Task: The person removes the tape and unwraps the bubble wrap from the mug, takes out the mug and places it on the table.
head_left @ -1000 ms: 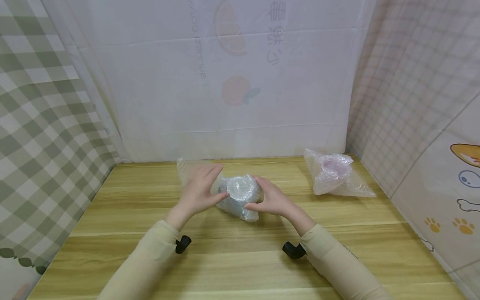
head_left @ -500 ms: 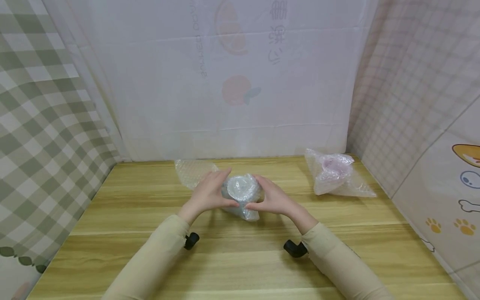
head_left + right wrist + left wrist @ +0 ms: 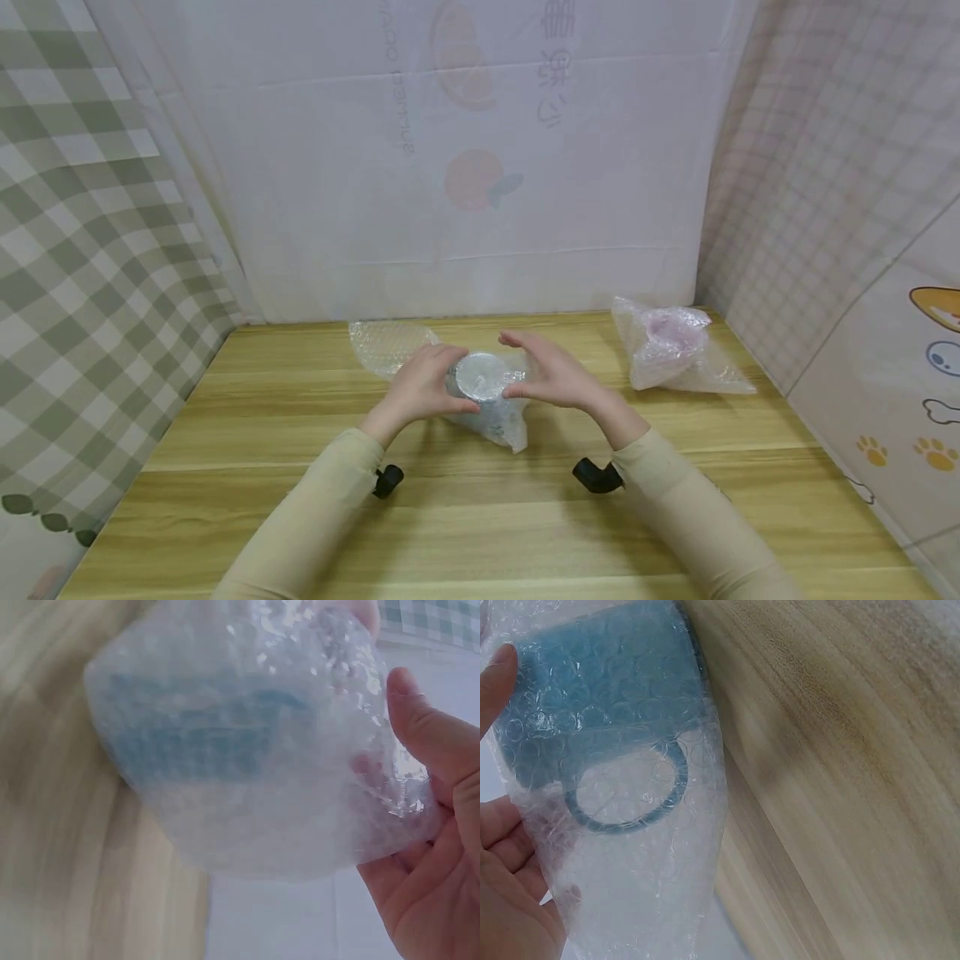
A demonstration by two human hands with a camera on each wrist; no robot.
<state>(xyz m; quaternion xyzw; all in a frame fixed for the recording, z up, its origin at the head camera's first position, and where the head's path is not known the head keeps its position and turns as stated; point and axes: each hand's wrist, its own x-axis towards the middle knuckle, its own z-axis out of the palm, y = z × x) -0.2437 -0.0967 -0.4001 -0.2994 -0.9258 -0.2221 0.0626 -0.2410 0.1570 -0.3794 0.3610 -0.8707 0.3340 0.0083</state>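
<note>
A teal-blue mug wrapped in clear bubble wrap [image 3: 480, 377] is at the middle of the wooden table, its round end facing up in the head view. Through the plastic, the left wrist view shows the teal body [image 3: 607, 667] and its ring-shaped handle [image 3: 630, 821]. My left hand [image 3: 425, 387] grips the left side of the mug, thumb in front and fingers behind. On the right, my right hand [image 3: 558, 379] is spread beside it. Its thumb [image 3: 424, 720] stands apart from its fingers, with the edge of the bubble wrap [image 3: 300, 825] between them.
A second bubble-wrapped bundle [image 3: 675, 346], pinkish inside, lies at the table's back right. A loose flap of bubble wrap [image 3: 386, 346] stretches to the left behind my left hand. Cloth hangs behind and along both sides of the wooden table [image 3: 480, 533].
My left hand has come in from the left and taken hold of the wrapped mug. The right hand has loosened and shifted slightly to the right, while the wrap's front corner has moved a little.
</note>
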